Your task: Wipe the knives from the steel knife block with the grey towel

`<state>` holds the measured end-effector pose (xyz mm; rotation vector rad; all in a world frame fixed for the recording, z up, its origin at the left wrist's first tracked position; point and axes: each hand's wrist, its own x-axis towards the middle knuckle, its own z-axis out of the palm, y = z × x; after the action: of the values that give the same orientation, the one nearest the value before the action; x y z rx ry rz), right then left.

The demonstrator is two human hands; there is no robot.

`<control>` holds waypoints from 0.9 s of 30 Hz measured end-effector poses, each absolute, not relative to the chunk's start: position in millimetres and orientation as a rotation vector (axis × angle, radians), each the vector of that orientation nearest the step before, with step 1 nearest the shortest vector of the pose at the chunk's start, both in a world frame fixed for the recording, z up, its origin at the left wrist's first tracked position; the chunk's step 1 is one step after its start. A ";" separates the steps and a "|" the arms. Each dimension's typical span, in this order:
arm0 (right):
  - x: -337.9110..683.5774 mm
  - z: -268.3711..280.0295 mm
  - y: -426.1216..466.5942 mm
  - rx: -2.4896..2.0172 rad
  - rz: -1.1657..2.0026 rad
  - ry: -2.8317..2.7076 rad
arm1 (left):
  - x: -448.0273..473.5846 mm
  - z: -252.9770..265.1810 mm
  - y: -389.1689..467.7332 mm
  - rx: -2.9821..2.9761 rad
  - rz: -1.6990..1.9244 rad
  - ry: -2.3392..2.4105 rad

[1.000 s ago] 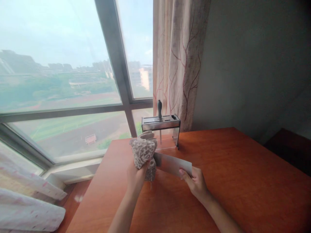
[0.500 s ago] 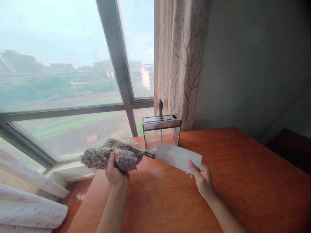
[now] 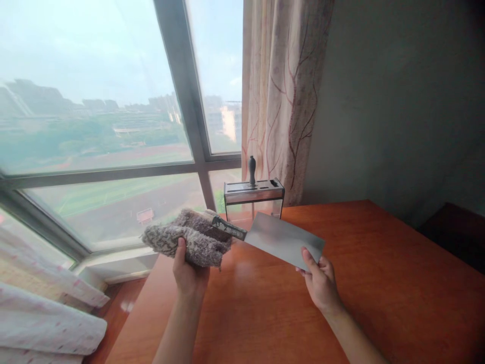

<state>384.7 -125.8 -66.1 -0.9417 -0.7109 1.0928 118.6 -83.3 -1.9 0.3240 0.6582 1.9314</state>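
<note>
I have a broad rectangular steel cleaver with a dark, worn-looking handle (image 3: 284, 240) held up on my side of the clear-walled knife holder with a silvery slotted top (image 3: 254, 190). From where I look, the blade's upper corner overlaps the holder's lower front, and the cleaver is above the reddish-brown wooden surface (image 3: 390, 283), not lying on it.

My right hand (image 3: 322, 284), to the right of the holder and nearer me than it is, grips the blade by its end farthest from the handle, thumb flat on the face that I see, fingers tucked behind. My left hand (image 3: 191, 275), to the left of the holder and likewise on my side, grasps a shaggy grey-brown patterned cloth (image 3: 185, 243) bunched in folds, thumb on top.

The cleaver's long axis spans the gap between my hands, slanting past the holder's front: the blade end comes down to the right and toward me, while the handle points left and a little away. So the right hand is the one on the cleaver, yet the handle lies nearer the left — its butt overlaps the cloth's folds, though I cannot tell how firmly they touch. A grey ridged handle (image 3: 252, 172) stands upright from the holder's top.
</note>
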 end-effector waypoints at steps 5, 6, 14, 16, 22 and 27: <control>377.2 -63.5 -129.6 -0.910 1.140 -0.914 | 132.3 -11.7 -93.2 0.311 1.644 0.519; 375.1 -61.5 -130.4 -0.918 1.156 -0.979 | 134.2 -14.1 -93.7 0.306 1.622 0.505; 359.0 -63.8 -130.8 -0.992 1.192 -1.210 | 154.9 -21.2 -94.2 0.267 1.593 0.558; 357.0 -71.7 -131.0 -1.006 1.179 -1.240 | 167.8 -24.8 -98.5 0.228 1.531 0.624; 351.1 -84.2 -134.2 -1.018 1.196 -1.285 | 199.9 -36.3 -113.5 0.275 1.267 0.747; 352.4 -66.9 -136.0 -0.962 1.211 -1.458 | 192.2 -33.1 -111.3 0.260 1.241 0.763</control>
<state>352.4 -136.0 -66.9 -0.9625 -1.4575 1.2112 192.2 -111.3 -33.1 0.2597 0.7635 1.2409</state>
